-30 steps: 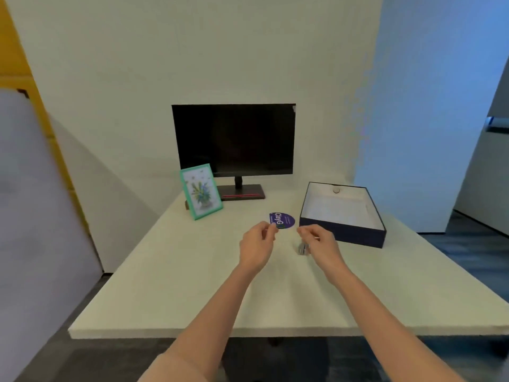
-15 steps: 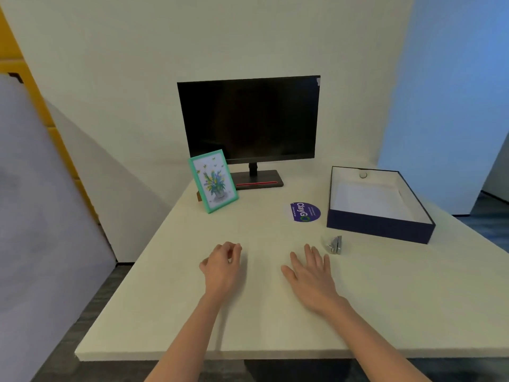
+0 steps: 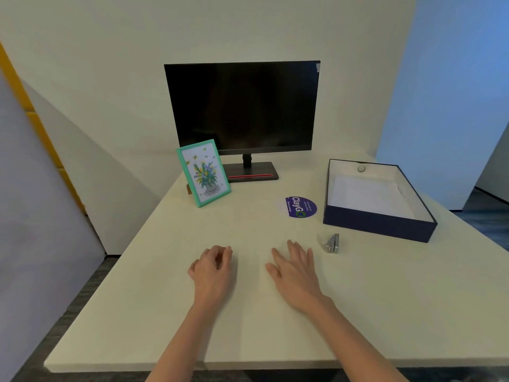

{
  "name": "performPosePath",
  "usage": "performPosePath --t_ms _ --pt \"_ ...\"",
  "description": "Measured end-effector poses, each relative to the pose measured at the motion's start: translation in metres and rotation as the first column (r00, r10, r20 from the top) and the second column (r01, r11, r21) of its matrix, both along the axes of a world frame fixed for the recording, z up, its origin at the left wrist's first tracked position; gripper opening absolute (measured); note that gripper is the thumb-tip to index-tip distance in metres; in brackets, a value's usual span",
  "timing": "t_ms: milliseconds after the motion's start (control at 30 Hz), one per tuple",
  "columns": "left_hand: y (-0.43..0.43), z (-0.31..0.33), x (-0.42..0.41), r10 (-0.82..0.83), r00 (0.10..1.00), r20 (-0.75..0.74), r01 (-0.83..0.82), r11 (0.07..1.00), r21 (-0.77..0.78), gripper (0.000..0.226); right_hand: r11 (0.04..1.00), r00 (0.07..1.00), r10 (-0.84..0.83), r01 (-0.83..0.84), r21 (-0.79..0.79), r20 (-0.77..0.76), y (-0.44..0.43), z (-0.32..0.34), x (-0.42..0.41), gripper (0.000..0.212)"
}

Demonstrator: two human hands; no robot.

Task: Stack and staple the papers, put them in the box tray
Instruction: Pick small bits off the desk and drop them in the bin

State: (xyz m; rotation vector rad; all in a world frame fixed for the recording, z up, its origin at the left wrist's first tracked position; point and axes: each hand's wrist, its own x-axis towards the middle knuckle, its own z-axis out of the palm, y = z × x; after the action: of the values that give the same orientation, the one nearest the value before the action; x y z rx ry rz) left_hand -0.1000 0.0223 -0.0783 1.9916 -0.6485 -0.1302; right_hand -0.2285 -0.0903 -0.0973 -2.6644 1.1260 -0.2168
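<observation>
Two bare hands rest on the table (image 3: pixel 137 312) near the middle of its near edge, and neither holds anything. The left hand (image 3: pixel 212 271) lies with its fingers loosely curled under; the right hand (image 3: pixel 296 274) lies flat, fingers straight and slightly spread. A small metal stapler (image 3: pixel 330 243) stands just beside the right hand, apart from it. Toward the right edge sits the dark blue box tray (image 3: pixel 380 226), with white papers (image 3: pixel 366 194) lying inside it. A round purple sticker (image 3: pixel 300 206) lies next to the tray's left wall. Along the far edge stand a dark monitor (image 3: pixel 242 106) and a green picture frame (image 3: pixel 203 173), tilted back
</observation>
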Motion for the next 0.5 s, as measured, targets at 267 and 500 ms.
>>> performPosePath --t_ms 267,500 --pt "-0.002 -0.001 0.001 0.012 1.0 0.017 -0.012 1.0 0.007 0.028 0.997 0.997 -0.082 0.082 -0.005 -0.012 -0.01 0.003 0.001 0.055" --pt "0.0 0.0 0.001 0.014 1.0 0.003 -0.014 1.0 -0.013 0.03 0.999 0.99 0.029 -0.034 0.033 0.14 -0.007 0.003 0.018 0.048"
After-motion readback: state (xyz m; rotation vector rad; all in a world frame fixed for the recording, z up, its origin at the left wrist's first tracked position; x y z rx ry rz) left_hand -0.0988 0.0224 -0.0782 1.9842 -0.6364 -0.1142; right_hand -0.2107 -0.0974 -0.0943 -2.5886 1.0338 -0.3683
